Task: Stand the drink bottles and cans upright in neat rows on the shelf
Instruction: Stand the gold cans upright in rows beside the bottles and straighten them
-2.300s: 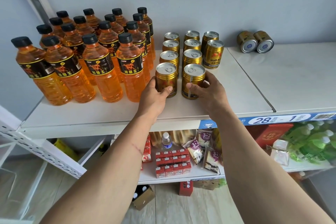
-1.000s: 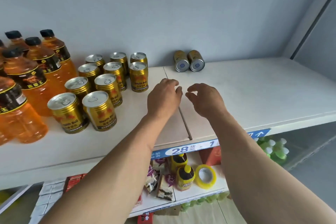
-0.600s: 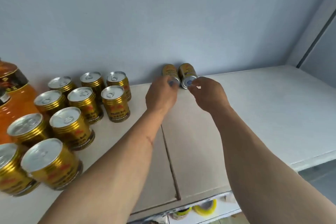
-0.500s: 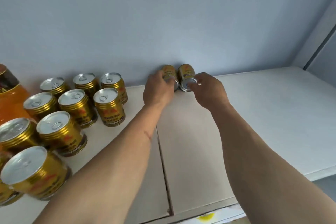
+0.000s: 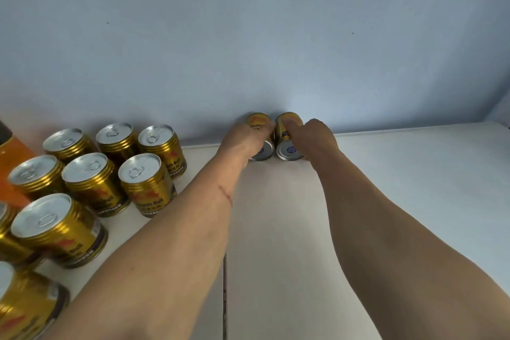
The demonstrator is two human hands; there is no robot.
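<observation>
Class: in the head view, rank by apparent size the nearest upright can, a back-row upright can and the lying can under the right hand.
1. Nearest upright can
2. Back-row upright can
3. Lying can

Nearness causes this; all look identical.

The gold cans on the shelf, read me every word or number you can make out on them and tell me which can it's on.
"ealth Bull": front upright can nearest the left forearm, first letter out of sight.
"ull": upright can beside it, partly hidden.
"lth Bull": upright can behind, blurred.
Lying cans: label hidden by the hands.
Small print on all cans: too small to read.
</observation>
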